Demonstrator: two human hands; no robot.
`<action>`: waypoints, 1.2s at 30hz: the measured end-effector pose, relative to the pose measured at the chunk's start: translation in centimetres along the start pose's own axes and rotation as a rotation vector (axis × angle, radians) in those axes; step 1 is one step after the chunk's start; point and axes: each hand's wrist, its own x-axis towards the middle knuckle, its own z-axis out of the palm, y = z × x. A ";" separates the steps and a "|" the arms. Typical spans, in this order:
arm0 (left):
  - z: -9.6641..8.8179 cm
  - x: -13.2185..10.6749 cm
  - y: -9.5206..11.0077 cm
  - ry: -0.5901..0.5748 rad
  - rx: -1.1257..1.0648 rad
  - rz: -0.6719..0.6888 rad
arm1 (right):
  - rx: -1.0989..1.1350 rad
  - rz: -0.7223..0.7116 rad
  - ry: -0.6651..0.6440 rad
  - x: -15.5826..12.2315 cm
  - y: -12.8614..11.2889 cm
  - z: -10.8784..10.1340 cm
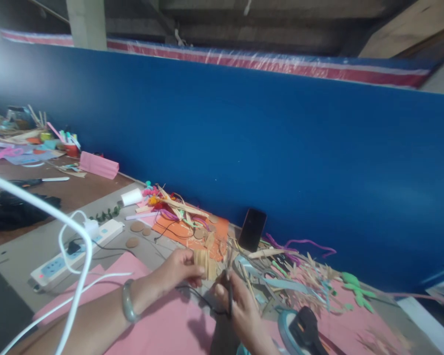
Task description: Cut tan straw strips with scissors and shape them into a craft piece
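Note:
My left hand (185, 268), with a greyish bangle on the wrist, pinches a small tan, striped piece (205, 262) that looks like dried husk or straw. Close beside it, my right hand (240, 308) grips dark-handled scissors (229, 291), their blades pointing up and away from me. The blades are near the right edge of the tan piece; whether they touch it I cannot tell. Pink paper (170, 315) lies under both hands. Just beyond them is an orange sheet (218, 241) with tan scraps and round discs on it.
A phone (253, 230) leans on the blue partition (244, 138). To the left lie a power strip (77, 254) and a white cup (131, 197); a white cable (87, 276) crosses in front. Straw scraps (314, 281), a green pipe-cleaner shape (357, 291) and a tape roll (286, 328) are on the right.

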 end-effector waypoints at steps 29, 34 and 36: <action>0.4 0.1 -0.3 0.105 -0.005 0.075 | -0.024 0.114 -0.288 -0.6 0.2 1.1; 0.4 0.1 -0.5 0.119 -0.027 0.068 | -0.022 0.097 -0.299 -0.5 1.2 1.5; 0.4 0.1 -0.5 0.125 -0.033 0.064 | -0.008 0.100 -0.292 -0.5 1.7 1.6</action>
